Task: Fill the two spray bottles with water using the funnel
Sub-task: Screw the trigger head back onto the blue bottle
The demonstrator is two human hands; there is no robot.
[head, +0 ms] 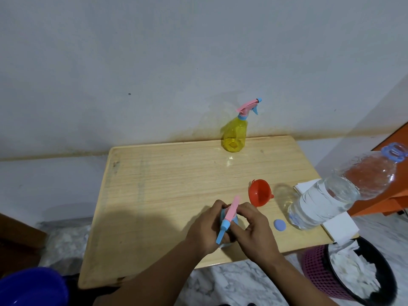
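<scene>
Gripping the blue spray bottle (229, 219) near the bench's (154, 195) front edge, left hand (204, 230) wraps its body while right hand (254, 230) pinches the collar; a jerky twist could knock the funnel (260, 193) or tall water bottle (326, 199) beside them.

Wooden table (154, 195): yellow spray bottle (234, 138) far edge; red funnel (259, 193), blue cap (279, 225), water bottle (322, 202), white paper (335, 227) near right.

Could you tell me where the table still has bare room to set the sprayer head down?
The table's left half is bare, as is the middle between yellow spray bottle and funnel. The right side is crowded: funnel, water bottle, blue cap.
</scene>
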